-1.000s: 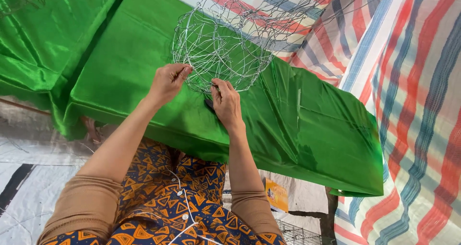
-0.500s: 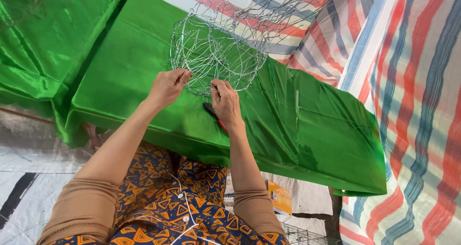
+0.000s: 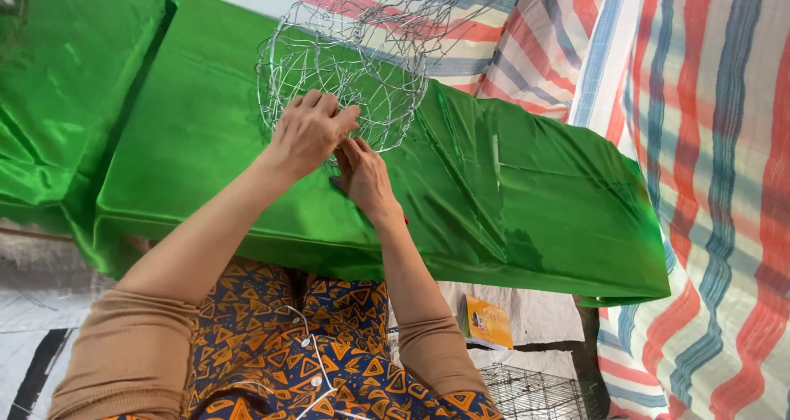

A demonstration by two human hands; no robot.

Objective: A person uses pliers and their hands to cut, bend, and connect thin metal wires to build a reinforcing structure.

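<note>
Head view: wire mesh basket [image 3: 341,78] on the green-covered table [image 3: 527,198], nearer the body than a second ago. Left hand [image 3: 309,132] now curled over its near rim, right hand [image 3: 362,173] pinching wire just beneath; likely mid-twist on a strand. Striped tarp [image 3: 708,181] behind.

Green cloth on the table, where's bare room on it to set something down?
Bare green cloth runs right of the wire basket to the striped tarp, and left of the left hand. It is crowded where both hands, right hand included, meet the basket.
</note>
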